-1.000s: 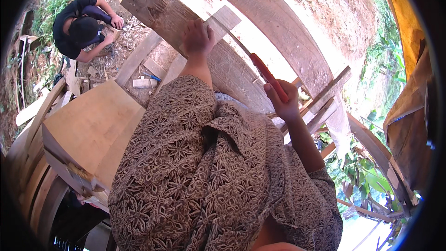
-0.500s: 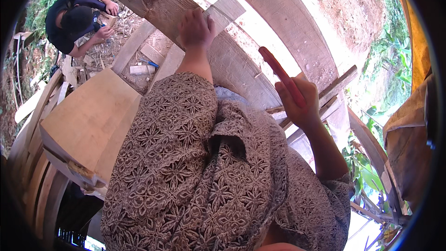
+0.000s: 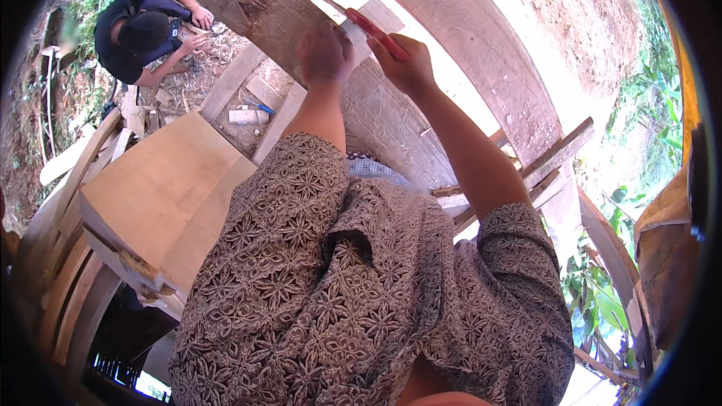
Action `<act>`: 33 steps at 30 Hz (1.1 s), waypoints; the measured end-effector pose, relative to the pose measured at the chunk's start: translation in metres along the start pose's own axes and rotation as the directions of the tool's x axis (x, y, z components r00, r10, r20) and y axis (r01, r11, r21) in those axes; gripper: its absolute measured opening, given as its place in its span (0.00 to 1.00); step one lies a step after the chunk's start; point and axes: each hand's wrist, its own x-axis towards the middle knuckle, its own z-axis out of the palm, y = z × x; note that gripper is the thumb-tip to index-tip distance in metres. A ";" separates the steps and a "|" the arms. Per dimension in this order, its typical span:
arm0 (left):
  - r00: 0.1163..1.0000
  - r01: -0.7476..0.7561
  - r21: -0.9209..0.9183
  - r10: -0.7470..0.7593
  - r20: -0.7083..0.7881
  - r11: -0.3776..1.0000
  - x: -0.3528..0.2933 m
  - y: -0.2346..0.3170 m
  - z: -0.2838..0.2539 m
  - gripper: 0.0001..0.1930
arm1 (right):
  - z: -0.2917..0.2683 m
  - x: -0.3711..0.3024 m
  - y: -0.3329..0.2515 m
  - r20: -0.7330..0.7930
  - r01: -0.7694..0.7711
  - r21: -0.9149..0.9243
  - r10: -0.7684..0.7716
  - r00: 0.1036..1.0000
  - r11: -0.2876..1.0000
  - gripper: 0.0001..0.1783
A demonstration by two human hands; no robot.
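Observation:
My left hand [image 3: 326, 54] is closed at the near end of a pale, flat rectangular piece [image 3: 382, 12], which lies across a weathered grey-brown plank [image 3: 259, 7]. The fingers curl down, and their tips are partly hidden. My right hand [image 3: 408, 68] grips a long, slim red-handled tool [image 3: 378, 34]. It is raised over the plank just right of my left hand, its far end pointing up and left toward the flat piece. Its working end cannot be made out. The plank runs diagonally in front of me.
A wide curved timber [image 3: 481, 45] arcs past on the right, with narrow battens [image 3: 560, 152] beside it. At left stands a large pale wooden block [image 3: 165, 188] near curved ribs. A person in dark clothes [image 3: 143, 34] crouches at upper left among wood scraps. A blue-handled tool [image 3: 260, 106] lies below.
My right hand has swung up and left with the red-handled tool, from beside the battens to next to my left hand. My left hand stays at the flat piece. The view has shifted slightly.

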 end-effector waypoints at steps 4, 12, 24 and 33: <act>0.998 -0.022 0.039 0.025 -0.061 0.999 0.001 -0.001 0.008 0.17 | 0.013 -0.040 0.026 -0.070 0.047 0.056 -0.043 0.997 0.997 0.20; 0.997 -0.050 0.072 0.054 -0.050 0.996 0.007 -0.005 0.011 0.18 | 0.001 -0.050 0.068 -0.050 0.031 -0.232 -0.043 0.998 0.972 0.23; 1.000 -0.014 -0.013 0.014 -0.012 1.000 0.006 -0.001 0.008 0.19 | -0.062 -0.092 0.004 0.041 -0.131 -0.025 0.132 0.990 0.991 0.10; 0.994 -0.040 -0.083 0.031 -0.107 0.996 0.006 0.007 0.003 0.20 | -0.067 -0.068 -0.036 -0.131 -0.109 0.142 0.128 0.983 0.984 0.08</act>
